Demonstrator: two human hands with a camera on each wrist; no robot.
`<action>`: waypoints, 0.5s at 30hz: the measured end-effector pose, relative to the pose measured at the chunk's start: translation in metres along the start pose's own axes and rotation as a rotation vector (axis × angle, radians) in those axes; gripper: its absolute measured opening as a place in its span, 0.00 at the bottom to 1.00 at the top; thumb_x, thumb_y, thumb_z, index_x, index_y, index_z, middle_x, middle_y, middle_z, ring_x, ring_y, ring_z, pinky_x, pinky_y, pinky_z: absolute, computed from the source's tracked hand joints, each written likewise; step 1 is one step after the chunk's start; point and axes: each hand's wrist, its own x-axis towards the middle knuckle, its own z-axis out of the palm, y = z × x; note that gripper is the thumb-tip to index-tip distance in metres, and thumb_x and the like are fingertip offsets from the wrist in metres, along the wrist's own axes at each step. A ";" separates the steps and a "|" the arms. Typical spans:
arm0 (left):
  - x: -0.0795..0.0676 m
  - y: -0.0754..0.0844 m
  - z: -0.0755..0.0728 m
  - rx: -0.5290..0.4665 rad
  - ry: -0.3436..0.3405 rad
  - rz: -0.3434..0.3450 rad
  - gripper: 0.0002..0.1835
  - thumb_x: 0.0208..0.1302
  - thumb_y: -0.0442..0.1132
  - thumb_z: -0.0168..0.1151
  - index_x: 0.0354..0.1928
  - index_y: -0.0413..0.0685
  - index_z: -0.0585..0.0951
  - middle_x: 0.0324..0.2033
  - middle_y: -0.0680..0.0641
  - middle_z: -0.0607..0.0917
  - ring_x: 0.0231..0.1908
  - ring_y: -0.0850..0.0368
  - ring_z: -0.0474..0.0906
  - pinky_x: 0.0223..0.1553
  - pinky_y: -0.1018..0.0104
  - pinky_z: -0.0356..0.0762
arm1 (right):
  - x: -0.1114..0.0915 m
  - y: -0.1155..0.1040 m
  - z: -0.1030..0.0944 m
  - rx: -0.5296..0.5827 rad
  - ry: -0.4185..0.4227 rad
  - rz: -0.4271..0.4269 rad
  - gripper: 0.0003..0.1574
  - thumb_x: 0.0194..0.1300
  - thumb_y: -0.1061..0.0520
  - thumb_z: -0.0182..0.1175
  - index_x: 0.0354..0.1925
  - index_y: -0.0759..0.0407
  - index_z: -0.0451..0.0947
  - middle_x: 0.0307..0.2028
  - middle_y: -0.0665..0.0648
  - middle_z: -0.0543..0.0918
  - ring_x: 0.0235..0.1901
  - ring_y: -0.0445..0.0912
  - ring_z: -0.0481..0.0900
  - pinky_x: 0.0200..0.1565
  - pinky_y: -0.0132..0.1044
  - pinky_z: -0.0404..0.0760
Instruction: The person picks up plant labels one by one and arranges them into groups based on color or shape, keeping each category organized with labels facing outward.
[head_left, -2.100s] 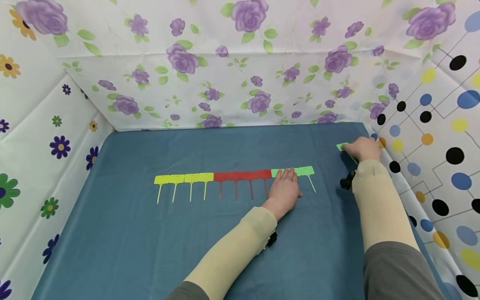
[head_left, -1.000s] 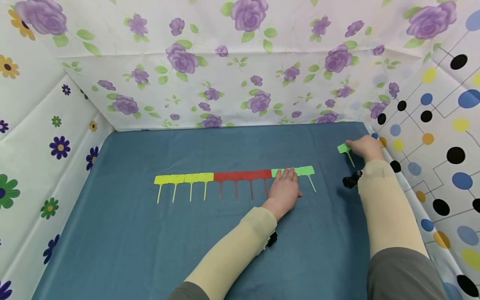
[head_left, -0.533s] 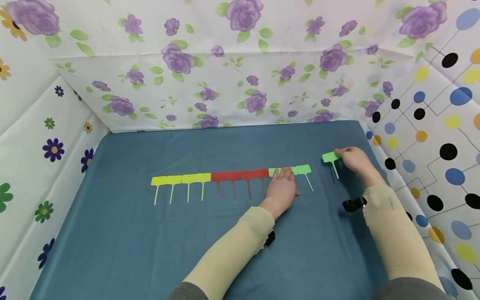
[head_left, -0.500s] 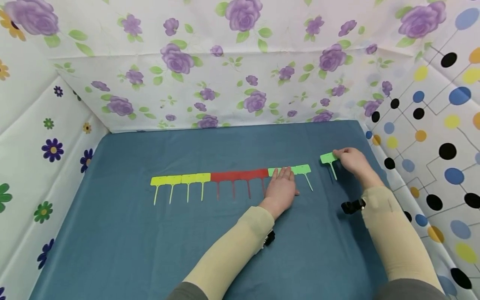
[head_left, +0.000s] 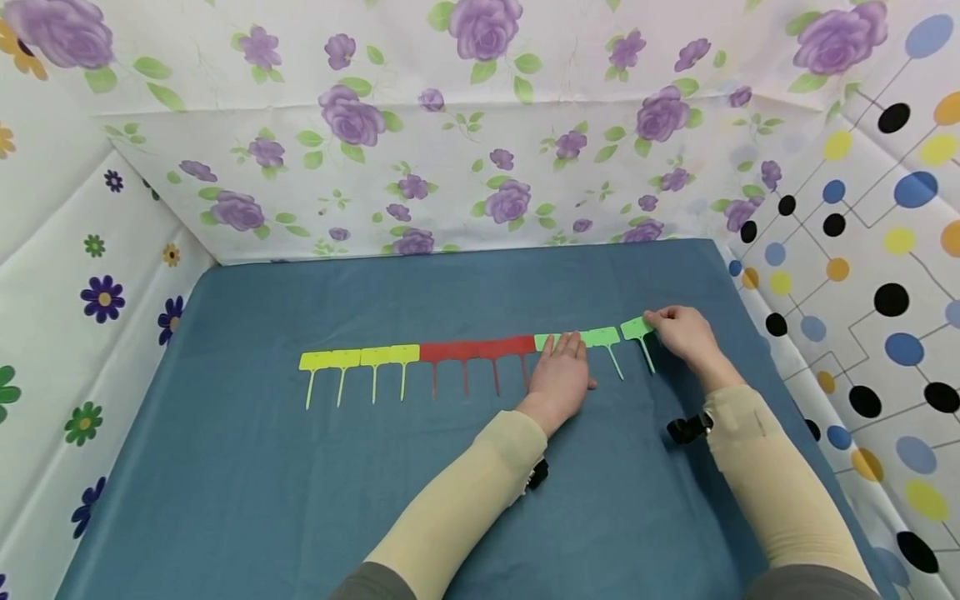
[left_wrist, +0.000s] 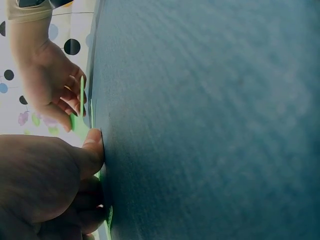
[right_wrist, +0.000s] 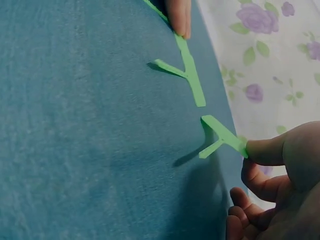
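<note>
A row of thin tags, each a flat rectangle with a narrow tail, lies across the cloth: yellow tags (head_left: 360, 357) at the left, red tags (head_left: 477, 348) in the middle, green tags (head_left: 602, 337) at the right. My left hand (head_left: 558, 375) rests on the green part with fingers extended, covering some of it. My right hand (head_left: 684, 335) pinches another green tag (head_left: 636, 327) by its right edge, between thumb and forefinger. In the right wrist view this held tag (right_wrist: 222, 134) hangs just above the cloth, its shadow below, a small gap from the row's end.
Blue cloth (head_left: 300, 492) covers the table. Upright sheets stand around it: a purple-flowered sheet (head_left: 420, 158) at the back, a flower-printed sheet (head_left: 112, 350) at the left, a dotted sheet (head_left: 862, 333) at the right.
My right hand has carried the green tag leftward and toward me from the far right corner, up to the row's right end. The left hand has stayed on the row.
</note>
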 end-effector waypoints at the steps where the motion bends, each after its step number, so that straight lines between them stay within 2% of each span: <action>1: 0.000 0.000 0.000 0.000 0.001 -0.001 0.35 0.77 0.58 0.46 0.77 0.48 0.59 0.78 0.48 0.53 0.77 0.52 0.44 0.77 0.56 0.40 | 0.000 0.000 0.000 -0.003 -0.003 0.000 0.35 0.75 0.33 0.48 0.50 0.62 0.81 0.51 0.64 0.77 0.41 0.55 0.72 0.35 0.42 0.69; 5: 0.000 0.000 -0.001 0.006 0.003 -0.001 0.34 0.77 0.57 0.45 0.77 0.48 0.59 0.78 0.48 0.53 0.77 0.52 0.44 0.77 0.56 0.40 | -0.001 0.001 0.002 -0.010 0.002 -0.012 0.34 0.74 0.33 0.49 0.43 0.62 0.82 0.45 0.62 0.78 0.34 0.53 0.71 0.31 0.41 0.68; 10: 0.000 0.000 -0.001 0.006 0.001 0.002 0.34 0.77 0.57 0.45 0.77 0.48 0.59 0.77 0.48 0.53 0.77 0.53 0.44 0.77 0.57 0.40 | -0.001 0.003 0.004 -0.003 0.034 -0.028 0.33 0.73 0.33 0.51 0.33 0.60 0.81 0.33 0.57 0.76 0.26 0.51 0.68 0.27 0.41 0.66; 15: -0.001 0.001 -0.001 0.003 0.003 -0.001 0.34 0.77 0.57 0.46 0.77 0.48 0.59 0.77 0.48 0.54 0.77 0.53 0.45 0.77 0.57 0.41 | 0.002 0.005 0.009 0.008 0.045 -0.005 0.33 0.72 0.34 0.53 0.19 0.54 0.71 0.16 0.49 0.64 0.17 0.48 0.60 0.22 0.41 0.63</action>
